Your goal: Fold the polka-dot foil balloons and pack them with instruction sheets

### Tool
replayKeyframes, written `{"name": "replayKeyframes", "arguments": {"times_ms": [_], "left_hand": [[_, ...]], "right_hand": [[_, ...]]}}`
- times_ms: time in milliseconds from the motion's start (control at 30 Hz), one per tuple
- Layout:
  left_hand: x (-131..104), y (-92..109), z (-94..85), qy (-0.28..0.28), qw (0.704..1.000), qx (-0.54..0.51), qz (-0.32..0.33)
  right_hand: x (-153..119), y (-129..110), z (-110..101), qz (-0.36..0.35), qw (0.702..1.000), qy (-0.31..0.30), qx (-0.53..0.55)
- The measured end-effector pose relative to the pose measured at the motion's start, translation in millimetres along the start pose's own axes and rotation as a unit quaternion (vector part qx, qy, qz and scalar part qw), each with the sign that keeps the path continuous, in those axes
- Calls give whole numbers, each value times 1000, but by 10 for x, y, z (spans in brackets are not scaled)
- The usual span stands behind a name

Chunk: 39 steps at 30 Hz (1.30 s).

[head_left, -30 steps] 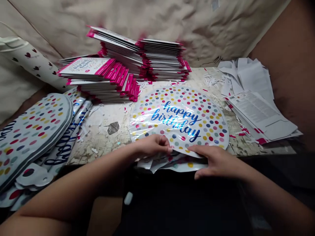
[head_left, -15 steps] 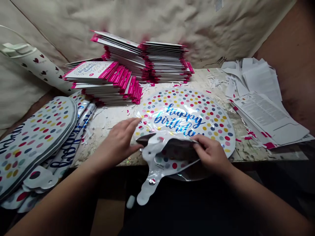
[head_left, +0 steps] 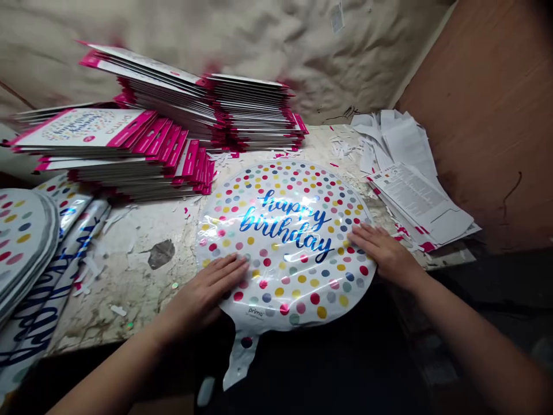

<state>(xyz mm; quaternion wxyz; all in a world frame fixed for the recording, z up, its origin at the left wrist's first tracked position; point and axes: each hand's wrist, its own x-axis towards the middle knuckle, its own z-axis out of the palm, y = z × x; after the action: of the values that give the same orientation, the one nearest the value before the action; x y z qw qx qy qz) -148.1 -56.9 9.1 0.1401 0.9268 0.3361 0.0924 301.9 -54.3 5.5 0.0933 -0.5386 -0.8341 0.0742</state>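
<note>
Two hands, the left hand (head_left: 211, 288) and the right hand (head_left: 386, 253), lie well apart, fingers extended flat on opposite sides of a dotted "happy birthday" foil balloon (head_left: 289, 282); their thumbs are hard to make out. The balloon is spread face up on the bench (head_left: 133, 288), its near side and neck (head_left: 242, 360) jutting past the front edge. Behind it stand stacks of pink-edged packets (head_left: 254, 109); more dotted balloons (head_left: 26, 248) lie to the left, printed sheets (head_left: 423, 199) to the right.
</note>
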Motion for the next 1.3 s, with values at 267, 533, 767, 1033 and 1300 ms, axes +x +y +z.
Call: {"name": "replayKeyframes", "arguments": {"times_ms": [267, 533, 767, 1033, 1300], "left_hand": [[493, -538, -567, -8, 883, -303, -359], [926, -512, -530, 101, 905, 104, -400], [851, 152, 54, -28, 962, 137, -233], [822, 81, 71, -19, 964, 127, -231], [1106, 233, -27, -12, 971, 99, -216]], "right_hand": [[839, 491, -256, 227, 892, -109, 375], [1408, 516, -14, 326, 914, -47, 238], [1635, 122, -245, 357, 933, 44, 5], [1329, -1237, 187, -53, 997, -61, -18], [560, 92, -69, 184, 962, 54, -193]]}}
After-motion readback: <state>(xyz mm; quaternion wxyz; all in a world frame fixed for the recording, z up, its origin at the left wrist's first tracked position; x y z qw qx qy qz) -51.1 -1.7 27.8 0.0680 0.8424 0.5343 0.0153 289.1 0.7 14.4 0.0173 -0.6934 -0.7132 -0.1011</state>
